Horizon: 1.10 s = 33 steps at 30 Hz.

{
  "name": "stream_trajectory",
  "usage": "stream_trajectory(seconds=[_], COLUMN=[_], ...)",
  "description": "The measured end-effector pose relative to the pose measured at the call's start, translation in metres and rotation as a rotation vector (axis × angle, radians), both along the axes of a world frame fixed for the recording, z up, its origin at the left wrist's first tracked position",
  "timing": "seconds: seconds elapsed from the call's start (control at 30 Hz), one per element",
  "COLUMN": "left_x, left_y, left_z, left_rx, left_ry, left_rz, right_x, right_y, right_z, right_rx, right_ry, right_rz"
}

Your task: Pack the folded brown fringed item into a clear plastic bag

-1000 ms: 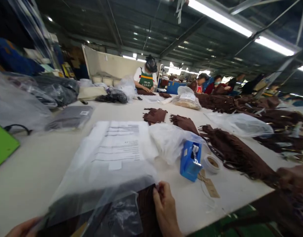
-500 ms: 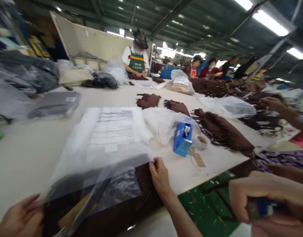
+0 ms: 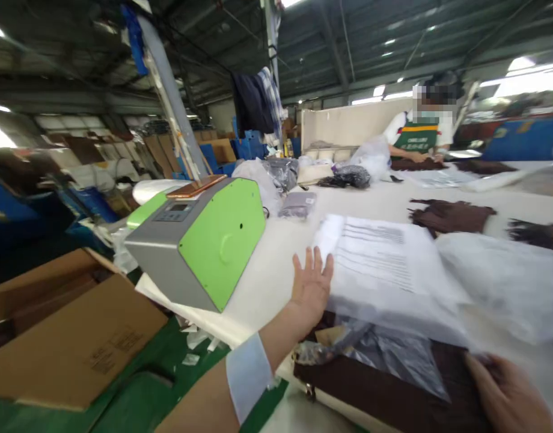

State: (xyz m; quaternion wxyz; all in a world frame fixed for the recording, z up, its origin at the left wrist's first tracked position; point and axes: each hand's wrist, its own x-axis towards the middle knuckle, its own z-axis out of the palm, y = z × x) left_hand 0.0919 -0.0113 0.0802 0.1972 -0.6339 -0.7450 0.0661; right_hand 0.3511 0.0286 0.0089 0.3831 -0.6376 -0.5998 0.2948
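Note:
A clear plastic bag (image 3: 371, 252) with printed lines lies on the white table, and folded dark brown fabric (image 3: 380, 385) extends from its near end. More crinkled clear plastic and a piece of tan card (image 3: 330, 335) lie on the fabric. My left hand (image 3: 310, 291) is open, fingers spread, at the bag's left edge. I cannot tell how firmly it touches. My right hand (image 3: 511, 388), slightly blurred, is closed at the right edge of the brown fabric with the thumb on top; some fingers are hidden.
On the left of the table (image 3: 276, 258) stands a green and grey machine (image 3: 195, 240). Below it is a cardboard box (image 3: 78, 337). Loose plastic (image 3: 497, 276) and brown fringed pieces (image 3: 452, 215) lie to the right. Across the table a person in a green apron (image 3: 416, 141) handles brown fabric.
The view has swung left, bringing the machine and box into sight. My left hand has let go of the near left corner and spread out further up the bag's side.

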Motion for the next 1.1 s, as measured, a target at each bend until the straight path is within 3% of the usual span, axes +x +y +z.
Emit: stream_trajectory(seconds=[0.03, 0.13, 0.33, 0.6, 0.73, 0.83, 0.9, 0.97, 1.0, 1.1], left_x=[0.0, -0.008, -0.02, -0.021, 0.013, 0.07, 0.112, 0.147, 0.16, 0.182], left_y=[-0.009, -0.029, -0.029, -0.027, -0.03, -0.044, -0.056, -0.065, -0.069, -0.073], left_z=[0.007, 0.014, -0.008, -0.01, -0.008, -0.002, -0.003, -0.013, -0.022, -0.06], left_rx=[0.01, 0.06, 0.181, 0.279, 0.469, 0.518, 0.439, 0.41, 0.415, 0.494], left_ry=[-0.038, -0.165, -0.151, -0.118, -0.246, -0.406, -0.454, -0.407, -0.389, -0.402], left_rz=[-0.012, -0.043, -0.161, -0.22, -0.543, -0.923, -1.193, -1.463, -1.533, -1.599], right_x=[0.004, -0.001, -0.005, -0.004, -0.005, -0.005, -0.005, -0.006, -0.006, -0.008], right_y=[-0.004, -0.01, 0.004, 0.002, 0.003, 0.004, 0.003, 0.003, 0.002, 0.002], right_z=[0.007, 0.014, -0.018, -0.022, -0.023, -0.024, -0.024, -0.023, -0.023, -0.022], right_rx=[0.0, 0.046, 0.116, 0.147, 0.142, 0.139, 0.135, 0.135, 0.137, 0.138], right_ry=[-0.016, -0.044, -0.059, 0.02, 0.017, 0.019, 0.02, 0.018, 0.015, 0.001], right_rz=[-0.076, -0.022, -0.043, -0.019, -0.025, -0.021, -0.019, -0.028, -0.037, -0.061])
